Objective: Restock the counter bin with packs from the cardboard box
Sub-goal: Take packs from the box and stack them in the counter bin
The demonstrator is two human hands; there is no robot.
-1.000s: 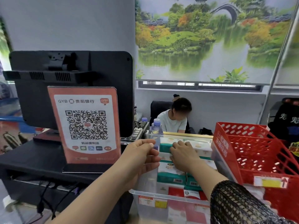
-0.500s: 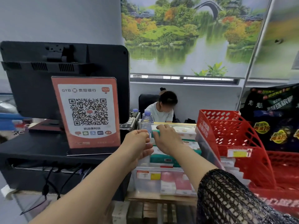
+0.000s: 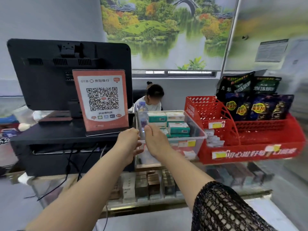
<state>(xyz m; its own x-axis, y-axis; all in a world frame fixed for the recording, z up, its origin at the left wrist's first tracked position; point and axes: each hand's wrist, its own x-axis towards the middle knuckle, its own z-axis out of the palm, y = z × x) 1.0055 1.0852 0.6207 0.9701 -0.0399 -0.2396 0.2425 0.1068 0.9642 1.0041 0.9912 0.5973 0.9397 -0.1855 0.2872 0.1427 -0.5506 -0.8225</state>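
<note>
A clear plastic bin (image 3: 195,125) stands on the counter and holds stacked green-and-white packs (image 3: 178,127). My left hand (image 3: 129,144) is at the bin's near-left corner, its curled fingers pinching the rim. My right hand (image 3: 155,142) hovers over the bin's front edge, back up, fingers hanging down with nothing seen in them. The cardboard box is out of view.
A QR-code sign (image 3: 101,100) and a black monitor (image 3: 50,75) stand left of the bin. A water bottle (image 3: 141,112) is behind its left corner. Red baskets (image 3: 216,120) with dark snack bags (image 3: 256,100) are to the right. A person (image 3: 154,97) sits behind the counter.
My right hand has drawn back from the packs deep in the bin to its front edge. My left hand stays at the near-left corner. The view has pulled back and swung right.
</note>
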